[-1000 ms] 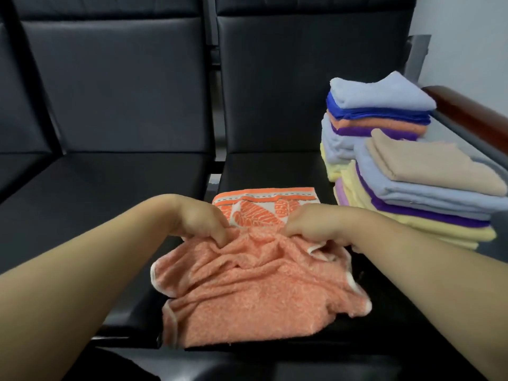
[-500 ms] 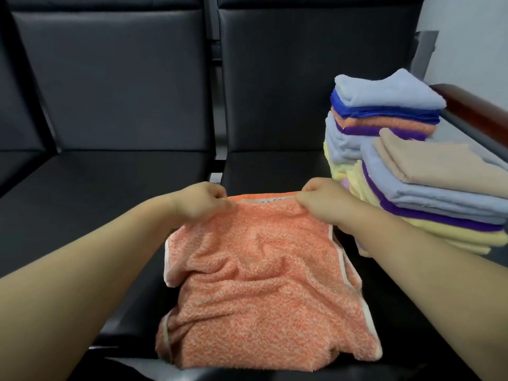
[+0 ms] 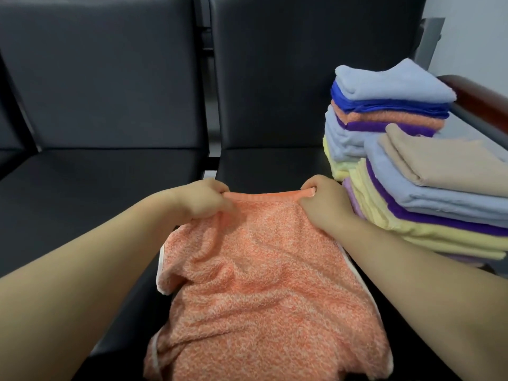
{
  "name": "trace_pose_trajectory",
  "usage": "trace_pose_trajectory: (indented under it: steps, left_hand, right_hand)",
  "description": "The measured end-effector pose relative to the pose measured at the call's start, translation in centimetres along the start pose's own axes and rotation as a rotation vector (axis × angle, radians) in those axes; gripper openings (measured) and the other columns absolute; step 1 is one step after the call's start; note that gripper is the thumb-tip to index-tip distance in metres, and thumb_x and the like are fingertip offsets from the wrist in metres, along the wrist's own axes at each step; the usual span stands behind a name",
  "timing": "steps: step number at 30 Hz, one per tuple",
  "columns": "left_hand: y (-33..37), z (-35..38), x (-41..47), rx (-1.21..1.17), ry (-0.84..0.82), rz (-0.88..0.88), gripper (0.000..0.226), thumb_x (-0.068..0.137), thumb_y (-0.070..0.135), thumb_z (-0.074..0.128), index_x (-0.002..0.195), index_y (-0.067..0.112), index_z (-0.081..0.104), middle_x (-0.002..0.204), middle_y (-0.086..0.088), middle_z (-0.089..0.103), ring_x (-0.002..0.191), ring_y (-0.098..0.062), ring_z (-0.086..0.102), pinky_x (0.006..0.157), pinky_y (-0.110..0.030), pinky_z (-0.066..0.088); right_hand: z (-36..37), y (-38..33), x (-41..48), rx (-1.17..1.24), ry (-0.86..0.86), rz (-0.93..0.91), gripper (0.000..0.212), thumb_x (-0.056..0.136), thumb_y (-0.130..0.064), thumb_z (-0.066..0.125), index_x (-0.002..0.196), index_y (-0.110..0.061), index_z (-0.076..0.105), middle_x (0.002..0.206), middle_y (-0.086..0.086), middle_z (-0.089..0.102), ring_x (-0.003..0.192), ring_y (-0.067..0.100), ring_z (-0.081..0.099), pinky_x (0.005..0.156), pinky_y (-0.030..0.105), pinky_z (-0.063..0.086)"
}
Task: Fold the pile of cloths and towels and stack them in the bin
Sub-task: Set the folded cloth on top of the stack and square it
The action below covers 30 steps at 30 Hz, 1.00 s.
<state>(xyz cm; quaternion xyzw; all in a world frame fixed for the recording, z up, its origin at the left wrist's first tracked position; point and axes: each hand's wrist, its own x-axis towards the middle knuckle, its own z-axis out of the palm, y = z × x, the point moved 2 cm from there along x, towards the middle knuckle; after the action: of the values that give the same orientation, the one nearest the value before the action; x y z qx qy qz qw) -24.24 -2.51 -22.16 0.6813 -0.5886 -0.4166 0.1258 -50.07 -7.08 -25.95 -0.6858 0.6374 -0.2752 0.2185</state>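
Left hand (image 3: 203,200): fingers curled, gripping the orange towel (image 3: 264,287) at its far left corner
Right hand (image 3: 324,204): pinching the far right corner
Towel: rumpled on the black seat (image 3: 275,163), apparently doubled over
Folded stack (image 3: 412,149): just right of it

Bare-handed: left hand (image 3: 203,199) and right hand (image 3: 323,204) plain and uncovered. Left forearm (image 3: 96,257), right forearm (image 3: 426,273) bare up to frame edge, smooth, thick, tapering toward wrists.

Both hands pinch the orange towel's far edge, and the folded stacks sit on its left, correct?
No. The head view shows the folded stacks to the right of the orange towel. The left hand and right hand do pinch its far edge.
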Motion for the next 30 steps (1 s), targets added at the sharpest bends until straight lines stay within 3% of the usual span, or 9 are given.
trace_pose_trajectory:
  steps: [3,6,8,13,16,21,26,30]
  left_hand:
    - [0.1,0.1,0.3,-0.335,0.004,-0.064,0.019,0.094,0.031,0.071,0.089,0.013,0.075,0.088,-0.007,0.079,0.083,-0.027,0.076,0.079,-0.040,0.061]
    - [-0.2,0.1,0.9,-0.047,0.173,-0.022,0.031,0.098,0.037,0.065,0.077,0.013,0.064,0.069,-0.001,0.064,0.063,-0.018,0.062,0.062,-0.028,0.050]
    - [-0.5,0.4,1.5,0.121,0.239,-0.007,0.035,0.099,0.037,0.063,0.073,0.015,0.054,0.063,0.001,0.051,0.057,-0.016,0.048,0.054,-0.027,0.040]
    - [-1.1,0.6,2.3,0.332,0.271,0.007,0.030,0.100,0.036,0.058,0.079,0.015,0.052,0.080,-0.003,0.058,0.067,-0.020,0.053,0.059,-0.031,0.042]
    - [-1.2,0.7,2.4,0.362,0.284,0.026,0.025,0.098,0.036,0.060,0.086,0.016,0.053,0.084,0.000,0.059,0.070,-0.018,0.054,0.061,-0.033,0.043]
    - [-1.5,-0.2,2.5,0.351,0.208,0.010,0.023,0.093,0.041,0.068,0.094,0.018,0.062,0.094,0.001,0.064,0.084,-0.017,0.063,0.072,-0.034,0.051]
    - [-1.7,-0.9,2.3,0.441,0.168,0.073,0.032,0.096,0.039,0.065,0.080,0.018,0.046,0.082,0.002,0.053,0.071,-0.017,0.048,0.061,-0.031,0.038]
    - [-1.4,-1.8,1.4,0.501,0.181,0.130,0.032,0.099,0.044,0.060,0.088,0.015,0.051,0.083,-0.001,0.056,0.071,-0.018,0.049,0.066,-0.035,0.043]
  right_hand:
    - [0.3,0.2,0.5,-0.054,-0.009,0.013,0.015,0.099,-0.017,0.052,0.091,-0.021,0.064,0.089,-0.006,0.064,0.084,0.016,0.062,0.063,0.028,0.043]
    - [0.2,0.4,0.9,-0.054,-0.021,0.042,0.013,0.100,-0.021,0.052,0.091,-0.020,0.061,0.088,-0.003,0.063,0.081,0.015,0.061,0.066,0.030,0.047]
    - [0.2,0.4,1.1,-0.054,-0.026,0.064,0.012,0.101,-0.025,0.052,0.093,-0.020,0.060,0.088,-0.002,0.064,0.080,0.015,0.061,0.067,0.032,0.048]
    - [0.5,0.4,1.5,-0.102,-0.035,0.074,0.011,0.100,-0.028,0.057,0.099,-0.018,0.060,0.090,-0.001,0.063,0.080,0.017,0.060,0.065,0.034,0.046]
    - [0.7,0.2,1.5,-0.165,-0.047,0.062,0.010,0.101,-0.026,0.054,0.100,-0.017,0.059,0.090,-0.001,0.063,0.080,0.019,0.061,0.063,0.034,0.045]
    - [1.1,-0.7,1.2,-0.302,-0.150,-0.001,0.029,0.099,-0.029,0.050,0.127,-0.020,0.051,0.101,-0.001,0.058,0.079,0.017,0.058,0.058,0.033,0.043]
    - [1.3,-1.2,1.2,-0.390,-0.185,0.010,0.017,0.100,-0.032,0.047,0.110,-0.019,0.045,0.099,0.003,0.054,0.078,0.021,0.058,0.055,0.034,0.038]
    - [1.3,-1.4,1.2,-0.407,-0.209,0.026,0.018,0.100,-0.032,0.049,0.108,-0.018,0.043,0.098,0.004,0.054,0.075,0.020,0.057,0.053,0.033,0.035]
